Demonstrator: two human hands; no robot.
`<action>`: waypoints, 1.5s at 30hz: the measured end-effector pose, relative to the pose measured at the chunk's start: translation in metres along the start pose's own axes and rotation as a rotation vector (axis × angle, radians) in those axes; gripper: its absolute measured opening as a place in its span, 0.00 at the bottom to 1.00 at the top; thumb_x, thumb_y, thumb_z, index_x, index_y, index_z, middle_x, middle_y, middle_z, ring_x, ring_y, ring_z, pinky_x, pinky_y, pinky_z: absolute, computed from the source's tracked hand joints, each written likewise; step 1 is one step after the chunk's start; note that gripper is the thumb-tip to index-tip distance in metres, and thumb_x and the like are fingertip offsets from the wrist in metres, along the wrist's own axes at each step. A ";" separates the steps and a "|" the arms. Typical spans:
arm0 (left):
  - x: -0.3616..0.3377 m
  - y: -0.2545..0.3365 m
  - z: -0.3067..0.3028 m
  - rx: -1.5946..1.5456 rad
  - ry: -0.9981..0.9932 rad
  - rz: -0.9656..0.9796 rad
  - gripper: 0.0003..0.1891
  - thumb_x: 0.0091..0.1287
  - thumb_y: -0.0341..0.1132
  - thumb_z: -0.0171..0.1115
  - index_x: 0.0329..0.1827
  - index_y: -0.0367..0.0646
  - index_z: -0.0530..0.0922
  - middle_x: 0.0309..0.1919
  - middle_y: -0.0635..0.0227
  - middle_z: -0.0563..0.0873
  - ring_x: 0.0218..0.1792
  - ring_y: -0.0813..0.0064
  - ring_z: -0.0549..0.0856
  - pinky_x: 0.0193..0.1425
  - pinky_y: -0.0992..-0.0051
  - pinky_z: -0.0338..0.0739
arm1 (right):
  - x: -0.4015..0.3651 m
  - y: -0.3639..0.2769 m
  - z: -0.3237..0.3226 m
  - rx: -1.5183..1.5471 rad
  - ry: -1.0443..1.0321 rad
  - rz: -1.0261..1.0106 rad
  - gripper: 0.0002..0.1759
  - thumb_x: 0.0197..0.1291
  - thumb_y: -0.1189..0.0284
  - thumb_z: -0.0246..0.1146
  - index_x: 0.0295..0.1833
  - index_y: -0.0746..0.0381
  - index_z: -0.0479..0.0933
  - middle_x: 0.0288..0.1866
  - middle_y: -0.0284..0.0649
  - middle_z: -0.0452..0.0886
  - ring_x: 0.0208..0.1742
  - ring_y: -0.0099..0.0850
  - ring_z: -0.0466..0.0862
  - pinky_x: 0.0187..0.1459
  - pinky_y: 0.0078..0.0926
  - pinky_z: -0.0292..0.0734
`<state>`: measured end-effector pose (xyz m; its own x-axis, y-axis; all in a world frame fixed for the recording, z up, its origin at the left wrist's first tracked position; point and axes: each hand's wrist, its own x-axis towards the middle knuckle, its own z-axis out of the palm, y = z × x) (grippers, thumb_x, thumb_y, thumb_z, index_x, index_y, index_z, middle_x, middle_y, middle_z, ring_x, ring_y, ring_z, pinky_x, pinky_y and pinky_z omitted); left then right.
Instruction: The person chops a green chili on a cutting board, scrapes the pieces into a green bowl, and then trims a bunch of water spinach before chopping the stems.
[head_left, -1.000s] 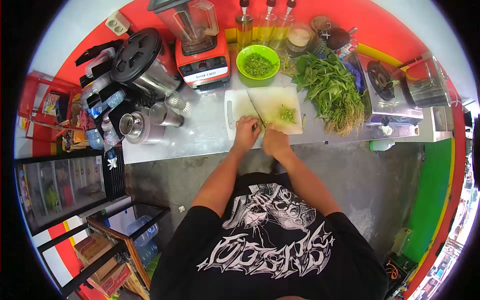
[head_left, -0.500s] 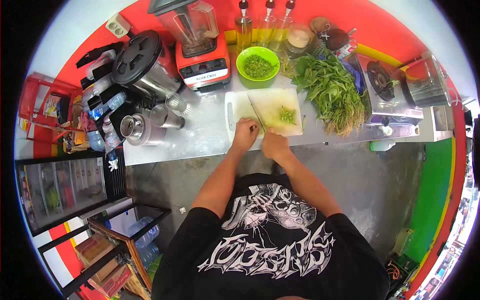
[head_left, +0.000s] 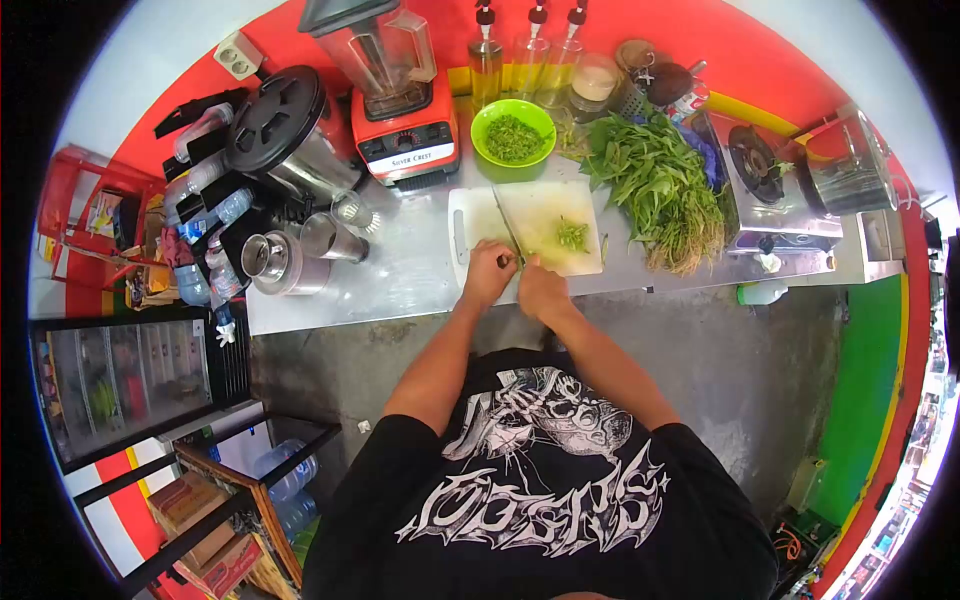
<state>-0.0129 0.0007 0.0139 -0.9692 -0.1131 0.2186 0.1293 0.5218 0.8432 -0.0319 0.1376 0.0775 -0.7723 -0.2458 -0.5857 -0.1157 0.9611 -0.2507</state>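
Observation:
My right hand [head_left: 543, 291] is wrapped round the handle of a knife [head_left: 507, 216]. Its long blade points away from me across a white cutting board [head_left: 471, 212]. Just left of the blade, my left hand [head_left: 489, 273] rests at the board's near edge with its fingers curled in; what they pinch is too small to make out. Chopped green pieces [head_left: 572, 236] lie in a small heap on the board, right of the blade. Behind the board stands a lime-green bowl [head_left: 513, 171] filled with finely cut greens [head_left: 514, 138].
A large bunch of leafy greens with roots [head_left: 655, 180] lies right of the board, beside a gas stove [head_left: 785, 225]. A red blender [head_left: 405, 140] and oil bottles [head_left: 486, 70] stand at the back. Metal cups [head_left: 330, 238] and a lidded steel container [head_left: 290, 140] are left.
My right hand has shifted slightly left with the knife, closer to my left hand. The left hand is nearly still, and the whole view has moved a little.

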 end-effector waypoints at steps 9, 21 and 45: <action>-0.031 -0.042 -0.066 -0.080 -0.023 -0.215 0.07 0.65 0.26 0.67 0.44 0.38 0.88 0.36 0.61 0.90 0.36 0.75 0.87 0.43 0.72 0.82 | 0.005 0.034 0.001 0.111 0.098 -0.052 0.21 0.71 0.64 0.57 0.60 0.69 0.69 0.52 0.62 0.86 0.55 0.59 0.86 0.58 0.55 0.79; -0.026 -0.052 -0.074 0.086 0.010 -0.304 0.16 0.62 0.29 0.73 0.52 0.39 0.82 0.35 0.65 0.88 0.38 0.75 0.86 0.46 0.73 0.81 | 0.005 0.073 0.004 0.047 0.101 -0.024 0.23 0.74 0.59 0.56 0.61 0.68 0.70 0.53 0.61 0.86 0.55 0.58 0.87 0.56 0.55 0.81; 0.055 0.007 -0.069 0.734 -0.192 -0.732 0.41 0.47 0.30 0.80 0.64 0.29 0.66 0.54 0.42 0.86 0.57 0.44 0.87 0.60 0.56 0.85 | -0.025 0.104 -0.016 0.284 0.435 -0.040 0.18 0.67 0.59 0.65 0.53 0.61 0.79 0.42 0.55 0.87 0.45 0.56 0.88 0.47 0.54 0.83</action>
<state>-0.0506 -0.0600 0.0654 -0.7850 -0.5050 -0.3588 -0.5970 0.7714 0.2204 -0.0348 0.2451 0.0781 -0.9660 -0.1481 -0.2118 -0.0229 0.8653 -0.5007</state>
